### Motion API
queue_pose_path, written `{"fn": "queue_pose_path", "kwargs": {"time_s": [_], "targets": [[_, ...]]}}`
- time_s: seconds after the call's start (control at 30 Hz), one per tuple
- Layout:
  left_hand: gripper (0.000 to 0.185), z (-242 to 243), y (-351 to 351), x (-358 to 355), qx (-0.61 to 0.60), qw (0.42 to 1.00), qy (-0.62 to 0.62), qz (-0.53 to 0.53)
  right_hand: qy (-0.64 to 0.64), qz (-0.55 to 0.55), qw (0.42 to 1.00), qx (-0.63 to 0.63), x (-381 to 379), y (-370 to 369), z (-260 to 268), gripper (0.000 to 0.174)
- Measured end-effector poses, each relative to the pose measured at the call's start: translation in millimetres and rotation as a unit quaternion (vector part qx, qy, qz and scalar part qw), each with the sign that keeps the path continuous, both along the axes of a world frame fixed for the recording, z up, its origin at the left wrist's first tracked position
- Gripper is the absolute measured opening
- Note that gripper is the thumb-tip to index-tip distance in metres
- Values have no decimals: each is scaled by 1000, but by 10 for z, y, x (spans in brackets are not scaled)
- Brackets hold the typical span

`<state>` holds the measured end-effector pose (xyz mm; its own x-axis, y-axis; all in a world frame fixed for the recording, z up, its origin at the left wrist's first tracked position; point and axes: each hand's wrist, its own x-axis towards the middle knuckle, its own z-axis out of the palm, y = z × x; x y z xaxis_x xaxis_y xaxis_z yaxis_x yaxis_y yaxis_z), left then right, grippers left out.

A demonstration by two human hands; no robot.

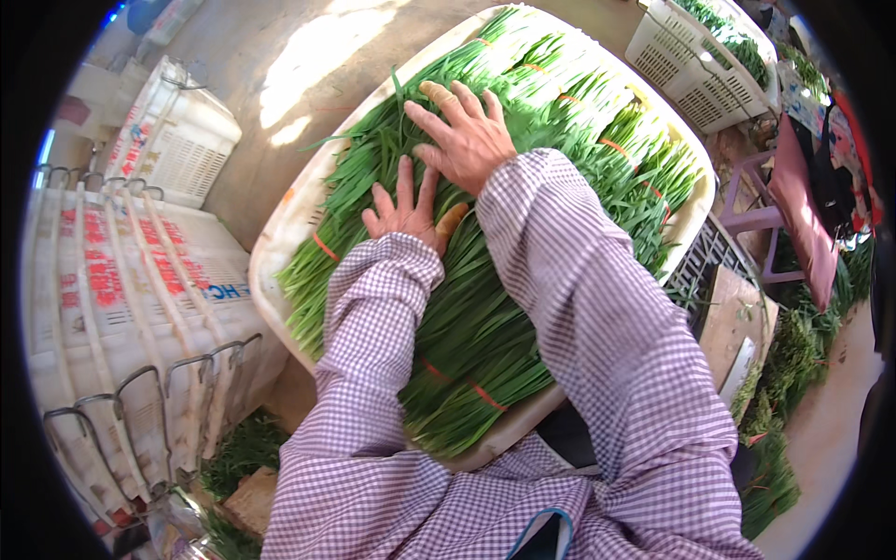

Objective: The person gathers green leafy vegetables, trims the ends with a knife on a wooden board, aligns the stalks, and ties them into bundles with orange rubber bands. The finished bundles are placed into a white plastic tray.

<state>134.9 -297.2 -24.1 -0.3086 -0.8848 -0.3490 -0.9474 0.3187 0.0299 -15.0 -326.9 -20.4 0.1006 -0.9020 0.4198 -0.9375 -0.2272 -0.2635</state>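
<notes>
A white plastic crate [276,241] before me is packed with bundles of long green leaves, probably Chinese chives [483,280]. Orange bands [488,396] tie the bundles. Those at the far right show pale stem ends in bright light. My left hand [409,206] lies on the leaves at the crate's left middle, fingers spread. Just beyond it my right hand [465,133] rests on the leaves, palm down with fingers apart. Neither hand grips anything. One finger on my right hand and the thumb of my left carry tan coverings. Both forearms hide part of the bundles.
Upturned-looking white crates [140,280] with metal-hooked straps stand at the left. Another white crate [700,66] holding greens is at the top right. A purple stool [752,199], a wooden board [731,329] with a blade on it, and loose greens [770,462] lie to the right.
</notes>
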Motion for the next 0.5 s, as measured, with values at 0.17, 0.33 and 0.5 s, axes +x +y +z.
{"fn": "queue_pose_path", "kwargs": {"time_s": [0.17, 0.33, 0.5], "targets": [[83, 91, -120, 50, 37, 999, 6, 7, -18, 159, 985, 60, 310, 1530, 654, 51], [80, 128, -118, 44, -75, 997, 7, -10, -53, 176, 975, 122, -131, 2808, 1019, 51], [78, 78, -149, -361, -162, 983, 39, -79, -49, 132, 980, 142, -302, 3276, 922, 56]]}}
